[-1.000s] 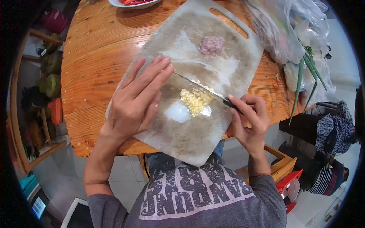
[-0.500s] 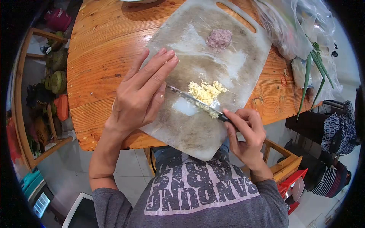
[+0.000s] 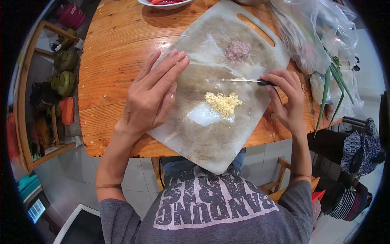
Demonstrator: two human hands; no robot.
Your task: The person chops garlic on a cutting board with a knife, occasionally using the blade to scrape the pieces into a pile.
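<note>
My right hand (image 3: 287, 97) grips the black handle of a knife (image 3: 239, 81), its blade pointing left across the cutting board (image 3: 203, 146). Just below the blade lies a heap of pale yellow minced garlic (image 3: 223, 103), with a wet white patch beside it. Higher on the board sits a small mound of minced purple shallot (image 3: 237, 51). My left hand (image 3: 152, 91) rests at the board's left edge, fingers stretched out, holding nothing; small bits cling to its fingertips.
The board lies on a wooden table (image 3: 109, 81) and overhangs its near edge. A white plate (image 3: 164, 5) with red pieces stands at the top. Plastic bags (image 3: 300, 36) and green scallion leaves (image 3: 335, 77) lie at the right. A wooden shelf (image 3: 26, 101) holds produce at far left.
My right hand has moved up and to the right with the knife, from the garlic's lower side to above it. The blade now lies nearly level. My left hand has hardly moved.
</note>
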